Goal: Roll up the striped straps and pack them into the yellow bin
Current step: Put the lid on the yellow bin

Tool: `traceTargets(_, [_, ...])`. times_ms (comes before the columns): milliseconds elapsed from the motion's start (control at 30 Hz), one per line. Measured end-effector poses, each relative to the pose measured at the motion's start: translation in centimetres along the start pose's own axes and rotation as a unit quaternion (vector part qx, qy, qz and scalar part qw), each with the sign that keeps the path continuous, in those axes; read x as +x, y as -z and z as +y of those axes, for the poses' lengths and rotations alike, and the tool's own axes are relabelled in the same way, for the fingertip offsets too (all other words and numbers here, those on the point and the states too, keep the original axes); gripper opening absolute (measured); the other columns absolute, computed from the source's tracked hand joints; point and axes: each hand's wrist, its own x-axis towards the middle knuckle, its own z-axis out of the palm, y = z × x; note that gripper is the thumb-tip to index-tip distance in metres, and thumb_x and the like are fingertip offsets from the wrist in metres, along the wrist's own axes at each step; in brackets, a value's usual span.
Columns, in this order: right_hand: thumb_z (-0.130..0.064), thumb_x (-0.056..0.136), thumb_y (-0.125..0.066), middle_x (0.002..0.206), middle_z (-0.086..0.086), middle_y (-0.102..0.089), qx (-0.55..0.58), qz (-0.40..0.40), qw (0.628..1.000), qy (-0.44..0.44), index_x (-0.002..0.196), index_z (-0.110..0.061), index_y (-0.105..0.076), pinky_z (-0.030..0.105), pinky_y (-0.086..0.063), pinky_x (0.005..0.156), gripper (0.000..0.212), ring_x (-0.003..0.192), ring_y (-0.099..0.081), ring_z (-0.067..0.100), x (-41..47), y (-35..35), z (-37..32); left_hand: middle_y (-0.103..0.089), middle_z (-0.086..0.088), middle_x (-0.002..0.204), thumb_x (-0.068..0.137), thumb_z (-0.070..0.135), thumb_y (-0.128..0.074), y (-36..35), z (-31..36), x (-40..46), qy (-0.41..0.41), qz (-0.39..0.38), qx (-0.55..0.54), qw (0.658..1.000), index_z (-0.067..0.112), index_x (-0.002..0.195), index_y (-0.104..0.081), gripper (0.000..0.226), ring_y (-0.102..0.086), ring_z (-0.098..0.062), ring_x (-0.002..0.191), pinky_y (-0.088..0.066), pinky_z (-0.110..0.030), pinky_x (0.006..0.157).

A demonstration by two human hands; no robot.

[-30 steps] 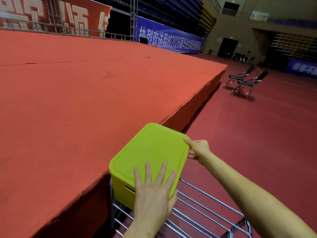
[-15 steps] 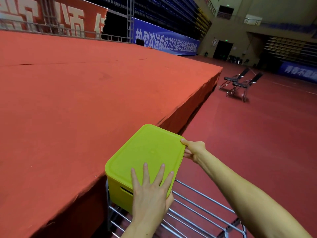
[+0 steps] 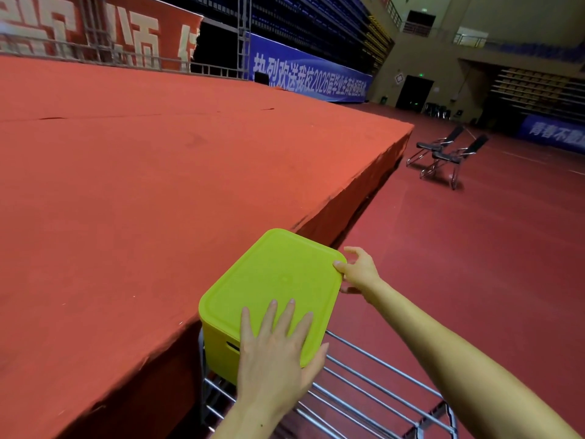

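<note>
A lime-yellow plastic bin (image 3: 221, 350) sits in the lower middle of the frame, closed by a matching lid (image 3: 275, 289) with rounded corners and a raised border. A slot handle shows as a dark cut in the bin's near wall. The bin rests on a metal wire rack (image 3: 373, 384) whose chrome bars run toward the lower right, and it stands just beside the dark side face of a raised stage covered in red carpet (image 3: 142, 185) that fills the left half of the frame.

The left hand (image 3: 278, 353) lies flat on the near part of the lid, its four fingers straight and spread apart, the thumb hanging over the lid's near right edge. The right hand (image 3: 359, 269) is at the lid's far right corner: the thumb tip presses on the lid's rim, while the other fingers are loosely curled and apart beyond the edge. Whether they touch the underside of the rim cannot be told.

No striped straps are visible; the lid hides the bin's inside.

On the dark red floor (image 3: 459, 248) at the upper right stand two folding chairs (image 3: 449, 153) side by side. A blue banner (image 3: 310, 77) with white lettering hangs along the top centre, with a red one (image 3: 95, 36) at the upper left.
</note>
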Motion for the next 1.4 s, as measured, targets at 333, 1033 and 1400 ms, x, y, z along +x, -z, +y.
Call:
traceTargets(333, [-0.028, 0.112, -0.053, 0.168, 0.01, -0.043, -0.372, -0.124, 0.878, 0.277, 0.162, -0.018, -0.044, 0.043, -0.031, 0.127, 0.052, 0.154, -0.041, 0.033, 1.5, -1.5, -1.9, -0.048, -0.02, 0.164, 0.073, 0.107, -0.038, 1.6, -5.5, 0.0, 0.116, -0.019, 0.004, 0.993, 0.032, 0.15, -0.063, 0.111, -0.032, -0.048, 0.158, -0.021, -0.083, 0.118])
traceTargets(1033, [-0.087, 0.096, -0.018, 0.178, -0.018, -0.01, -0.46, -0.165, 0.813, 0.316, 0.168, -0.044, -0.021, 0.061, -0.02, 0.128, 0.084, 0.162, -0.023, 0.031, 2.3, -6.8, -5.0, 0.026, -0.011, 0.177, 0.056, 0.115, -0.026, 4.2, -4.4, 0.9, 0.154, -0.156, -0.008, 0.976, 0.039, 0.169, 0.017, 0.143, 0.036, -0.039, 0.159, 0.009, -0.081, 0.119])
traceTargets(1400, [-0.073, 0.106, -0.024, 0.178, -0.021, -0.01, -0.477, -0.132, 0.805, 0.328, 0.168, -0.047, -0.02, 0.053, -0.033, 0.119, 0.067, 0.152, -0.035, 0.029, 2.5, -7.9, -4.5, -0.008, -0.027, 0.177, 0.054, 0.114, -0.034, 3.6, -4.6, 1.2, 0.138, -0.11, -0.022, 0.984, 0.037, 0.172, -0.019, 0.141, 0.005, -0.054, 0.163, -0.002, -0.089, 0.115])
